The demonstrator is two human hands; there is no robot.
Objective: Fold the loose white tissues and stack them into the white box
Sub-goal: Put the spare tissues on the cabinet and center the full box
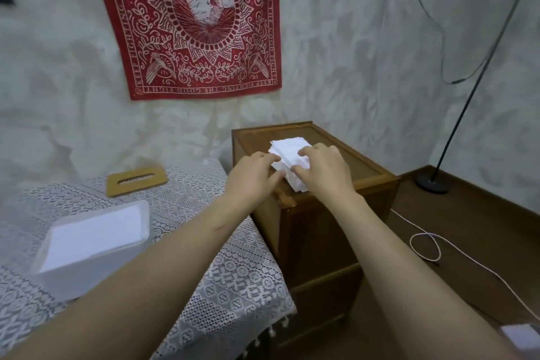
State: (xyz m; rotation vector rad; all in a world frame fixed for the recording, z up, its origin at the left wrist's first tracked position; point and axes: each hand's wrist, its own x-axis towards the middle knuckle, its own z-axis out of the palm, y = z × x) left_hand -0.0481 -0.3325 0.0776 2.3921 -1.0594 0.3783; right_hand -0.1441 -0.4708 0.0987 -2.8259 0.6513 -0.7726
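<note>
A pile of loose white tissues (287, 152) lies on top of a brown wooden cabinet (359, 166), near its front edge. My left hand (252, 175) pinches the pile's left side with its fingertips. My right hand (320, 169) covers the pile's right side, fingers curled over the tissues. Part of the pile is hidden under both hands. The white box (90, 245) stands open on the lace-covered table at the lower left, tilted toward me, well apart from both hands.
A wooden lid with a slot (136, 181) lies on the lace tablecloth (222, 280) behind the box. A black lamp base (432, 181) and a white cable (426, 245) sit on the low brown surface at right. A red cloth hangs on the wall.
</note>
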